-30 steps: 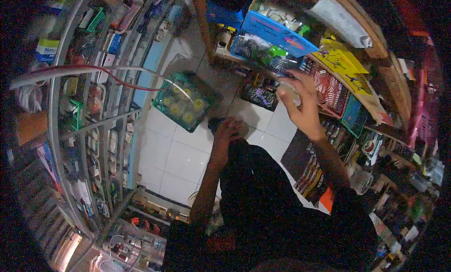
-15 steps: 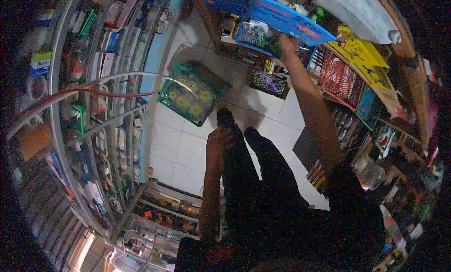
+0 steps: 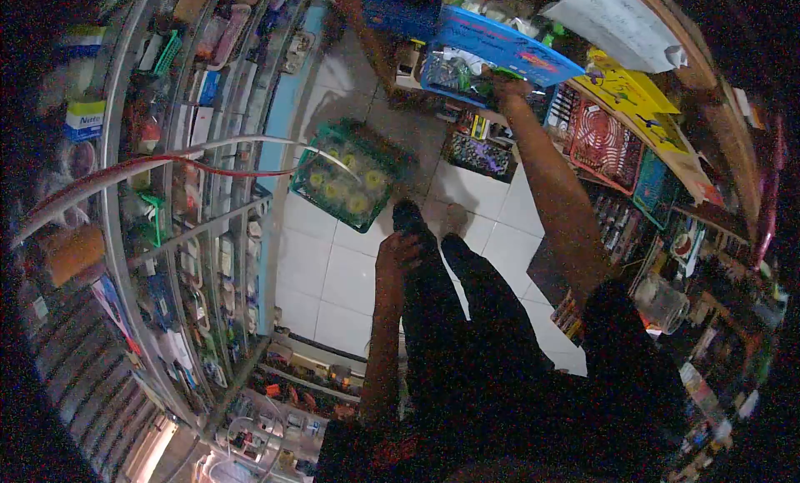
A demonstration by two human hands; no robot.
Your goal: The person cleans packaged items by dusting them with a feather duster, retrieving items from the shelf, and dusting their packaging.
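Note:
My right hand [image 3: 513, 90] reaches to the blue basket [image 3: 433, 81] of small packaged goods, below the upright blue printed panel [image 3: 508, 43]. Its fingertips are hidden by the dim light and the goods, beside something bright green [image 3: 502, 72]. Whether they grip anything does not show. On my dark-trousered knee lies my left hand [image 3: 398, 254], its fingers curled in, with no object visible in it. Ahead of that knee, a green basket [image 3: 340, 218] on the floor holds several clear, round items with yellow-green centres.
Glass-fronted shelves [image 3: 125, 150] packed with goods line my left. A white cable and a red one [image 3: 233, 171] cross in front of them. On the right stand a red basket [image 3: 602, 145], yellow card [image 3: 637, 91] and clear jar [image 3: 662, 304]. Another person's limb [image 3: 364, 33] shows at the top.
The view has shifted slightly, so the shelves and green basket sit a little further right. My right hand has moved slightly lower at the blue basket; my left hand stays on the knee.

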